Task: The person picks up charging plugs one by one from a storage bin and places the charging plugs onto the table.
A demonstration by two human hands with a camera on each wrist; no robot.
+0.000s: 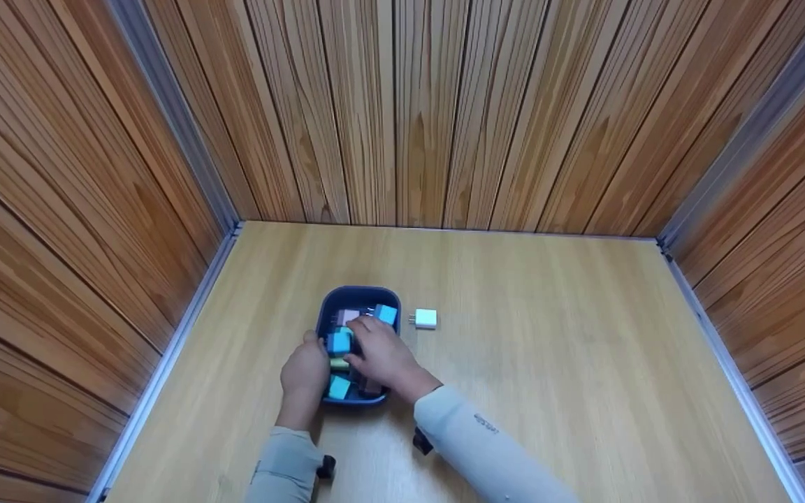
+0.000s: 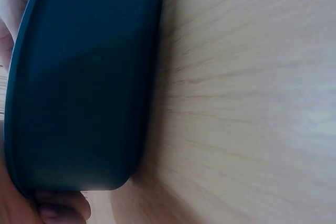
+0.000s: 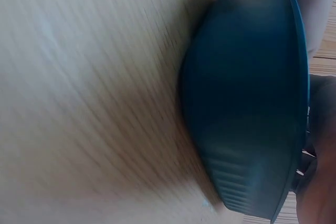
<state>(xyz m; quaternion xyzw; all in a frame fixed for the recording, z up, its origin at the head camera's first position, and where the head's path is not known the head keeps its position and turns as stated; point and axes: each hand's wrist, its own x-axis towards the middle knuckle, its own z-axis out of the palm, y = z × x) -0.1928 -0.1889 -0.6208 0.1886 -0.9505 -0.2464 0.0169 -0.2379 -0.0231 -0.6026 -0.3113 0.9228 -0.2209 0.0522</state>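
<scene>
A dark blue basket (image 1: pixel 366 292) stands on the table with several small plug-in charger blocks inside. My left hand (image 1: pixel 305 372) grips its left rim; curled fingertips (image 2: pixel 63 206) show against its outer wall in the left wrist view. The right hand (image 1: pixel 383 355) reaches in over the right rim. Its thumb and fingers are bent about a blue charger block (image 1: pixel 339 343) near the middle. Around it lie a pinkish block (image 1: pixel 348 316), a light-blue block (image 1: pixel 386 314) and a turquoise block (image 1: pixel 339 387). Part of the contents is hidden beneath the right hand.
A white charger block (image 1: pixel 425 318) with metal prongs pointing left lies on the wooden table (image 1: pixel 549 363), just right of the basket. Wood-plank walls (image 1: pixel 416 119) enclose the table at the back and both sides, with metal strips along the side edges.
</scene>
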